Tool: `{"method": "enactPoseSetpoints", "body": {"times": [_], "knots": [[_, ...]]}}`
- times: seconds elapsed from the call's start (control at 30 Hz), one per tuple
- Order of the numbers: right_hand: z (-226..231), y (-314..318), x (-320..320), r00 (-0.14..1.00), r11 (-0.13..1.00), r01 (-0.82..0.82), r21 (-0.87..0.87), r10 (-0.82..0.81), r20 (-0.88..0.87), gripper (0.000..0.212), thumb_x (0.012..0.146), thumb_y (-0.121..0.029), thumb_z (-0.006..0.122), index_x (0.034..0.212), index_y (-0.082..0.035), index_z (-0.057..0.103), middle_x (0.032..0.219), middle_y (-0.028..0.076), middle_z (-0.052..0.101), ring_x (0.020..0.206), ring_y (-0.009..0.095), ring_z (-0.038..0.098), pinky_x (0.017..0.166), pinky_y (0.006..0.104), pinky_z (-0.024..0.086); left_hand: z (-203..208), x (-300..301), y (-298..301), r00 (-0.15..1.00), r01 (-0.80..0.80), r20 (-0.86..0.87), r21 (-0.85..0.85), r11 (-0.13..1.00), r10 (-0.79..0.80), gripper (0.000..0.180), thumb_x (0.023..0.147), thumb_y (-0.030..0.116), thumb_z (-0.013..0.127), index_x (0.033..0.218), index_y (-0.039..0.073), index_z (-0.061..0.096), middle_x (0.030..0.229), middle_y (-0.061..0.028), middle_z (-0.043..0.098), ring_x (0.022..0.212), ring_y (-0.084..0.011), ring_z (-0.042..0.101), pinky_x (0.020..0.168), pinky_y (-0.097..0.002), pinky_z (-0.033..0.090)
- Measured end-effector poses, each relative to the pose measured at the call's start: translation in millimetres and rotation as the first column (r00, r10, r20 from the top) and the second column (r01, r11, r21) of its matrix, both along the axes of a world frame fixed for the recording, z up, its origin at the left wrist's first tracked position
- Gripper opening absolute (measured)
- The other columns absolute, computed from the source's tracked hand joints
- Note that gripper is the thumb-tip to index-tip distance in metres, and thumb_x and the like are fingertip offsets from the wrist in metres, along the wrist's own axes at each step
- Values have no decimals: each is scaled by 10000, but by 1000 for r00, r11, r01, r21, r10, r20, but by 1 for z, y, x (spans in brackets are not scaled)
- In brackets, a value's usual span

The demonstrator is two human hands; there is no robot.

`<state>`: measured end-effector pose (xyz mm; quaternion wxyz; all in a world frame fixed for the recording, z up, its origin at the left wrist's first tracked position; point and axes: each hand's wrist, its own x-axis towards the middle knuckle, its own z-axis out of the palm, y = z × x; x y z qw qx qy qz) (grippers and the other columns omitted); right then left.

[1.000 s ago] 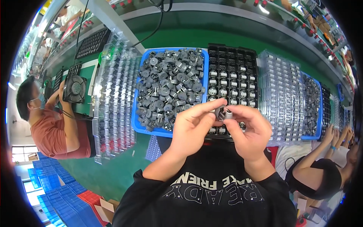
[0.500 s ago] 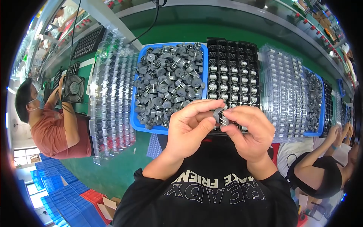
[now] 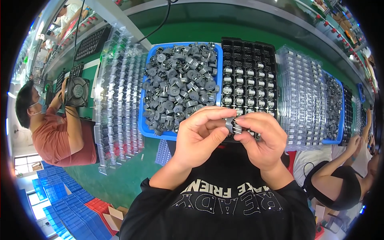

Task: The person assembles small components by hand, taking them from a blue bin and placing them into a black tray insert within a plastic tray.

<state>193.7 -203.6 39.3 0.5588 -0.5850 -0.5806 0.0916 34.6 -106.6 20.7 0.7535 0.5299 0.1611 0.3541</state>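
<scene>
Close in front of my chest, both hands meet on a small round grey plastic part with metal pins. My left hand pinches its grey body between thumb and fingers. On the pin side, the thumb and forefinger of my right hand are closed around the same part. Beyond the left hand is a blue bin heaped with similar grey parts. Behind the right hand lies a black compartment tray, its nearer rows holding silvery cylindrical pieces. My hands hide the near end of that tray.
Clear plastic trays are stacked left of the bin, and more clear trays stand to the right. A person sits at the left by a black fan; another person is at the right.
The grey part has turned slightly between my fingers, and my hands have shifted a little left. Both hands still grip it. The bin and trays appear slightly shifted in view.
</scene>
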Motion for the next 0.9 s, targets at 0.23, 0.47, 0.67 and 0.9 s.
{"method": "enactPoseSetpoints", "body": {"times": [0.23, 0.47, 0.67, 0.9], "knots": [[0, 0, 3, 999, 999, -37, -26, 38, 20, 277, 810, -175, 845, 999, -4, 739, 951, 119, 726, 858, 244, 681, 760, 323, 535, -2, -2, 0, 999, 26, -18, -22, 999, -27, 332, 916, -97, 624, 1248, -92, 607, 1275, -152, 584, 1142, -236, 655, 965, -333, 540], [-7, 2, 2, 998, 998, -59, -9, 59, -13, 270, 825, -197, 833, 1003, -16, 741, 940, 108, 716, 845, 241, 678, 739, 327, 536, -9, -1, -3, 999, 27, 46, -25, 999, -26, 355, 919, -83, 628, 1272, -80, 588, 1263, -141, 598, 1142, -221, 653, 964, -332, 534], [-6, 3, 8, 994, 993, -100, -68, 102, 35, 263, 820, -167, 832, 1009, -12, 737, 964, 122, 723, 854, 254, 684, 750, 330, 545, -16, -4, -2, 999, 48, 26, -64, 997, -47, 377, 917, -72, 638, 1290, -73, 579, 1255, -137, 609, 1172, -219, 639, 986, -336, 523], [-11, 0, 5, 987, 995, -41, -87, 27, -158, 176, 819, -82, 811, 917, -3, 688, 991, 132, 738, 902, 239, 705, 791, 326, 551, -9, 4, -3, 998, -51, -28, 177, 983, 57, 377, 904, -111, 626, 1274, -40, 619, 1294, -135, 567, 1110, -194, 653, 971, -329, 558]]}}
